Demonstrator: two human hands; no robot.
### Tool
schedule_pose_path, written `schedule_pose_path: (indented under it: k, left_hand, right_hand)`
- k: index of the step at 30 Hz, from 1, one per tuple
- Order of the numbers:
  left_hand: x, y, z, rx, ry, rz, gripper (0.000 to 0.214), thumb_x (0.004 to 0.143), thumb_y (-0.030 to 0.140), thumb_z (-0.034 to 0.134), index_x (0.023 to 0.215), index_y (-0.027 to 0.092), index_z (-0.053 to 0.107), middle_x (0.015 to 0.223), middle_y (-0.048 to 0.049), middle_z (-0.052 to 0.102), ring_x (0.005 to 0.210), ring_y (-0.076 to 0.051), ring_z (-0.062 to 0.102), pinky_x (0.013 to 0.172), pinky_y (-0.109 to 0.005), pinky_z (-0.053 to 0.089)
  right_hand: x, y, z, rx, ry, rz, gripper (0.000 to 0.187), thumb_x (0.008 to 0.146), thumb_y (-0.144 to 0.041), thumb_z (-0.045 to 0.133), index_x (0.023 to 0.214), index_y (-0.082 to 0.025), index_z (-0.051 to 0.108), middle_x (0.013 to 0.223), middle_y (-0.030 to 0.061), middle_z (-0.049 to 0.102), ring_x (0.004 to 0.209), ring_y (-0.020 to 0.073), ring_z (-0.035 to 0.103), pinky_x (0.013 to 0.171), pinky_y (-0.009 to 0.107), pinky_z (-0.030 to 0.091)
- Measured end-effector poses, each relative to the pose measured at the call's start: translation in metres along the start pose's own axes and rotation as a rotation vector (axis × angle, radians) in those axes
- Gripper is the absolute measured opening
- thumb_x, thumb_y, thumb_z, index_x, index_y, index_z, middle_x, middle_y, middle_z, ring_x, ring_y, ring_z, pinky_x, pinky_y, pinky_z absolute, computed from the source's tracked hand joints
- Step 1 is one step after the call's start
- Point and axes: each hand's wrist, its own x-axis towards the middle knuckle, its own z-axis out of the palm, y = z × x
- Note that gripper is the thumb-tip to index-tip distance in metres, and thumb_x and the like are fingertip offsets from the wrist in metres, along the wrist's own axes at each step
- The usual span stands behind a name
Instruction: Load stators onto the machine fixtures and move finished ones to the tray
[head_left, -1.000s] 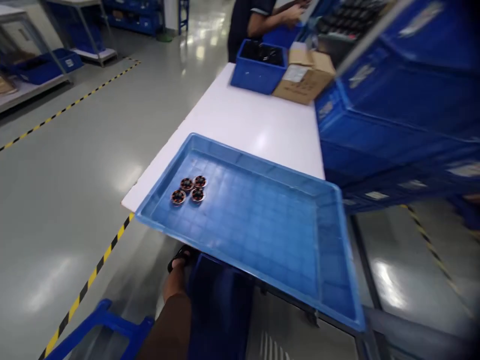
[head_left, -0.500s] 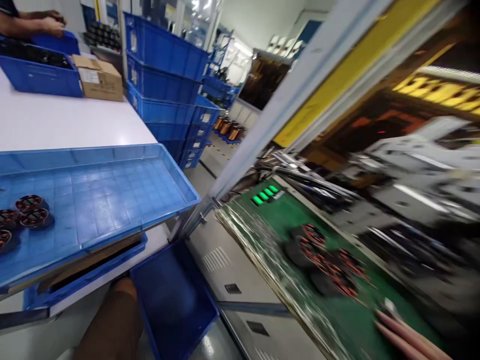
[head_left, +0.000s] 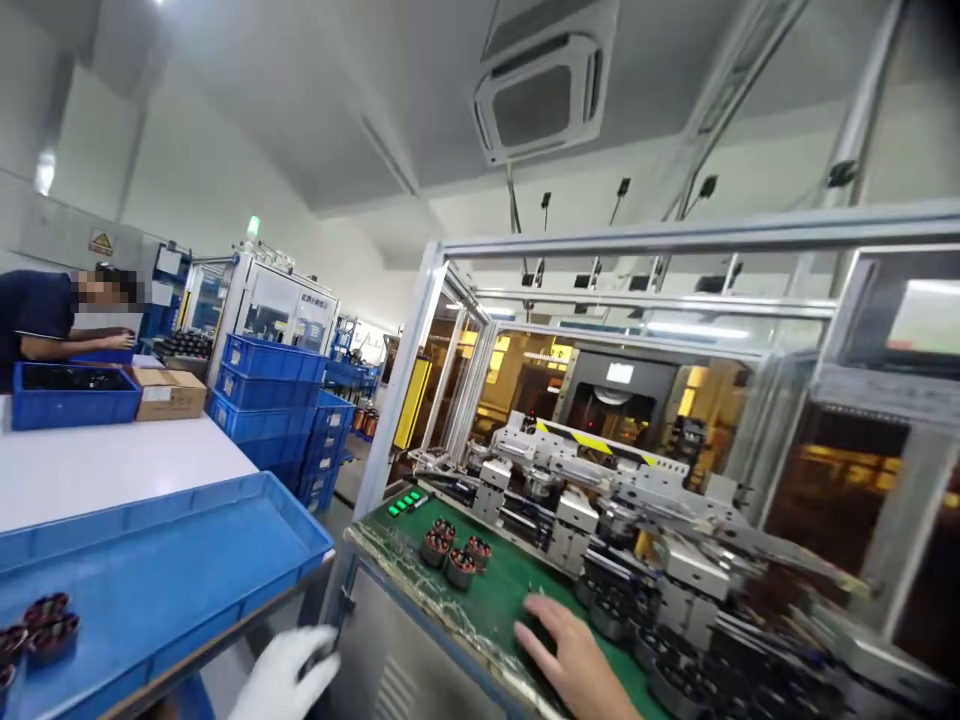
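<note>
My left hand (head_left: 283, 676), in a white glove, hangs at the bottom between the blue tray and the green worktop. Its fingers curve apart from the thumb, and a dark patch shows in the gap between them; I see nothing held. My bare right hand (head_left: 574, 655) is over the green mat (head_left: 491, 607), fingers stretched out and slightly apart, with no object in them. Beyond its fingertips, to the left, several motor stators with copper windings (head_left: 460, 568) stand in a cluster on the mat. More wound stators (head_left: 52, 640) sit in the blue tray (head_left: 187, 560) on the left.
A machine with metal fixtures (head_left: 574, 520) borders the mat, inside an aluminium frame (head_left: 397, 390). A green-lit counter (head_left: 406, 502) lies at the mat's far corner. Stacked blue crates (head_left: 266, 400), a cardboard box (head_left: 171, 393) and a co-worker (head_left: 41, 320) are farther left.
The view has tilted upward, bringing the ceiling and co-worker into sight. My gloved left hand has come into view at the bottom. More of my right hand shows over the mat.
</note>
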Motion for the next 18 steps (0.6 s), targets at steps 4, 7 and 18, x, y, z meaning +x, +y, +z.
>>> schedule_pose_path:
  k: [4, 7, 18]
  left_hand:
    - [0.107, 0.121, -0.025, 0.197, -0.173, 0.36, 0.062, 0.093, 0.044, 0.058, 0.15, 0.021, 0.051, 0.133, -0.0097, 0.061, 0.127, -0.028, 0.055, 0.113, -0.042, 0.04]
    - [0.17, 0.163, -0.013, 0.221, -0.316, 0.368, 0.069, 0.081, 0.043, 0.07, 0.146, 0.027, 0.053, 0.131, -0.0135, 0.057, 0.118, -0.035, 0.059, 0.103, -0.048, 0.046]
    - [0.207, 0.151, 0.01, 0.071, -0.463, 0.373, 0.041, 0.072, 0.043, 0.081, 0.101, 0.016, 0.069, 0.102, -0.0044, 0.068, 0.094, -0.022, 0.062, 0.08, -0.029, 0.044]
  right_hand:
    - [0.031, -0.024, 0.007, 0.038, 0.134, -0.049, 0.048, 0.092, -0.057, 0.06, 0.118, -0.016, 0.066, 0.134, 0.0096, 0.059, 0.125, 0.0242, 0.055, 0.107, 0.046, 0.049]
    - [0.057, -0.042, 0.025, 0.044, 0.111, -0.101, 0.038, 0.09, -0.049, 0.065, 0.111, -0.017, 0.067, 0.136, 0.0123, 0.055, 0.126, 0.0288, 0.053, 0.102, 0.05, 0.05]
    - [0.062, -0.037, 0.035, 0.016, 0.125, -0.212, 0.041, 0.098, -0.053, 0.05, 0.092, -0.017, 0.067, 0.122, 0.0132, 0.059, 0.115, 0.0327, 0.058, 0.081, 0.05, 0.056]
